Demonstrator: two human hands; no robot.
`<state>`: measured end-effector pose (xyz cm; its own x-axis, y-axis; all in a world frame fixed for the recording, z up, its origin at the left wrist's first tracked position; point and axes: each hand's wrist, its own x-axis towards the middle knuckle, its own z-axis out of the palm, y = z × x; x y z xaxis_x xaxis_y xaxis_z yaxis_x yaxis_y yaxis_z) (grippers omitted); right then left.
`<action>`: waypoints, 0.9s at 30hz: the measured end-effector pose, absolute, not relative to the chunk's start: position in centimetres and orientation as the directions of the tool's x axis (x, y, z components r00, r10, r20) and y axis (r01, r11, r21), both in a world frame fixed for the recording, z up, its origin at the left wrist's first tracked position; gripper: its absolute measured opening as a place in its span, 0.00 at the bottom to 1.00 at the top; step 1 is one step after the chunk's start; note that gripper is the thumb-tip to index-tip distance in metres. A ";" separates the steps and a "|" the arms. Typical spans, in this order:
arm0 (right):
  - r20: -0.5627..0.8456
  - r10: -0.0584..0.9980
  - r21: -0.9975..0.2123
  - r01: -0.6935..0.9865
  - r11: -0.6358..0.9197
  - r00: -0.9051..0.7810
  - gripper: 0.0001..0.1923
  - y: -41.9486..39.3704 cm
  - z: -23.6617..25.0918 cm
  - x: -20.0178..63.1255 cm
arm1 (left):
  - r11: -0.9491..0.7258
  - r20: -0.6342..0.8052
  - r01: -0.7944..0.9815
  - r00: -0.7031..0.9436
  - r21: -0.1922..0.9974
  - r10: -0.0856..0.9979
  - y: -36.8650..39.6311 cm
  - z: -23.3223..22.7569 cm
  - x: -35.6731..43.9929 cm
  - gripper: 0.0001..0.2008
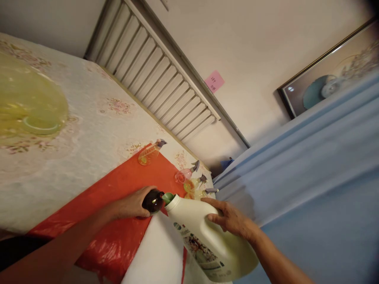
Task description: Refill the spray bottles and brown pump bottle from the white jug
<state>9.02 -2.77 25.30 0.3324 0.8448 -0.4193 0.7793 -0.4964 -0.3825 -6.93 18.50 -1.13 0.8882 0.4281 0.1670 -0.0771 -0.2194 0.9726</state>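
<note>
My left hand (134, 203) is closed around a small dark brown bottle (151, 202). The bottle's neck meets the green spout (168, 198) at the mouth of a large cream detergent jug (192, 227). My right hand (227, 219) grips that jug by its handle, and the jug is tilted toward the bottle. A printed label with a picture shows on the jug's side. Whether liquid is flowing between the two cannot be made out. Below my left arm lies a shiny red plastic sheet (130, 179), with a white surface (154, 250) beside it.
Beyond my hands stand several clear spray bottles (148, 154) with grey trigger heads, including a pink one (182, 175). A yellow translucent basin (56, 98) rests on the floral tablecloth (97, 130) at left. A radiator (160, 67), wall and blue curtain (319, 189) border the table.
</note>
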 end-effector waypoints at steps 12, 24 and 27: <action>-0.405 0.849 -0.381 0.782 -0.494 0.339 0.26 -2.7 25.5 8.6 | -0.193 0.168 -0.095 0.898 0.977 0.407 18.5 -1.0 -7.0 0.36; -0.396 0.860 -0.391 0.789 -0.475 0.321 0.28 -3.0 25.1 9.1 | -0.202 0.167 -0.086 0.888 0.976 0.428 18.4 -0.6 -7.2 0.35; -0.388 0.869 -0.405 0.790 -0.461 0.308 0.27 -3.0 25.0 9.2 | -0.219 0.175 -0.085 0.885 0.972 0.432 18.3 -0.4 -7.2 0.34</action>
<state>9.15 -3.04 25.05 0.3078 0.8686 -0.3882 0.7899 -0.4608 -0.4047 -7.20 18.34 -0.37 0.8847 0.4321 0.1748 -0.0849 -0.2193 0.9720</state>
